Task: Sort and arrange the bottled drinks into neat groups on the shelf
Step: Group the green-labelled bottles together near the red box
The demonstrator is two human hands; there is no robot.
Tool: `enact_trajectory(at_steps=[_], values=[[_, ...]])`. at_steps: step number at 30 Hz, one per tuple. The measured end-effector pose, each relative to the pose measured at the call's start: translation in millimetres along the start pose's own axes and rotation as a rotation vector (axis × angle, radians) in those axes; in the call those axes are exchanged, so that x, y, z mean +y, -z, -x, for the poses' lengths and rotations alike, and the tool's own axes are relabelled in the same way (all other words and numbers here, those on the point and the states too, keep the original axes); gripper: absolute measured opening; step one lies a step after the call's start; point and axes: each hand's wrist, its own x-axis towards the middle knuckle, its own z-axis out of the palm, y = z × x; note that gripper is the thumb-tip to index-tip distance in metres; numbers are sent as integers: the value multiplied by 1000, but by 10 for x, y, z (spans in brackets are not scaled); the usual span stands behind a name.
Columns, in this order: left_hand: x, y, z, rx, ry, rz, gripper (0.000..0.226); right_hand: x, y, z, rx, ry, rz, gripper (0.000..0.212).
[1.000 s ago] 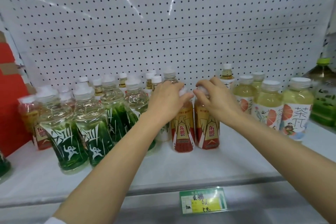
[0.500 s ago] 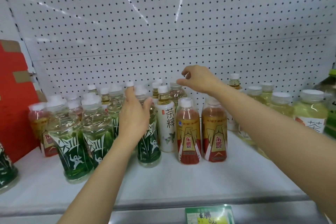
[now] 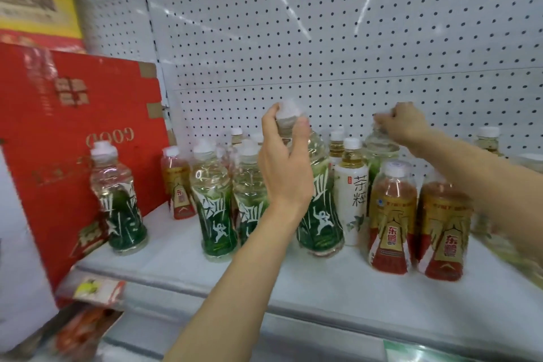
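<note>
A: What can you make out of the left hand [image 3: 283, 167]?
B: Its fingers [image 3: 269, 126] and thumb are curled round the neck of a tall green-label bottle [image 3: 318, 209], just under the white cap. The hand and forearm cover much of the bottle's upper left side; its base stands on the white shelf [image 3: 293, 282], near the front.

A: And the right hand [image 3: 404, 125]?
B: It reaches further back, fingers pinched on the top of a second green bottle [image 3: 379, 150]. The cap is blurred and mostly under the fingers. Only that bottle's clear shoulder shows; the rest is hidden behind the white tea bottle [image 3: 354, 194] and a red-and-gold bottle [image 3: 392, 217].

A: Other drinks?
B: A second red-and-gold bottle [image 3: 443, 229] stands just beside the first, partly crossed by the right forearm. Left of the held bottle, two more green bottles [image 3: 217, 206] stand close together, one overlapped by the left forearm. A lone green bottle [image 3: 119, 200] stands apart at the left end, and a small red-and-gold bottle [image 3: 177, 185] sits behind. Small caps farther back are too blurred to sort.

A: The edges?
B: A red carton [image 3: 73, 132] leans at the left, its print smeared. On the right, pale bottles are cut off by the frame and the arm. The pegboard [image 3: 323, 38] backs it all.
</note>
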Motion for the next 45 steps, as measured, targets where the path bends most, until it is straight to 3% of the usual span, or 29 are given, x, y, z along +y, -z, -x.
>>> enact_trajectory(at_steps=[5,8,11,15,18,22,27,30,34,38,45], values=[[167,264,58,44,-50,81,53,-369,476,158,295,210,-199,40],[324,469,63,58,-99,117,59,-628,778,297,400,398,-319,26],[503,725,105,94,-171,164,51,-850,1025,516,481,476,-322,45],[643,1121,177,144,-217,209,22,-1077,1158,882,647,594,-369,40],[683,1456,253,196,-206,174,35,-1156,1103,1155,580,507,-423,64],[579,1890,405,166,-180,111,32,-1433,791,1928,472,550,-475,28],[237,2584,518,164,-158,133,30,-1596,-136,2663,200,558,-539,20],[41,3021,478,193,-155,128,41,-1865,-779,2872,86,598,-528,19],[-181,3522,207,129,-177,61,44,-2316,-1653,2812,50,559,-503,15],[-380,3824,-63,86,-156,0,45,-2526,-2422,2658,34,466,-464,35],[-587,3937,-247,-60,-128,42,50,-2649,-3047,2439,60,344,-420,52]])
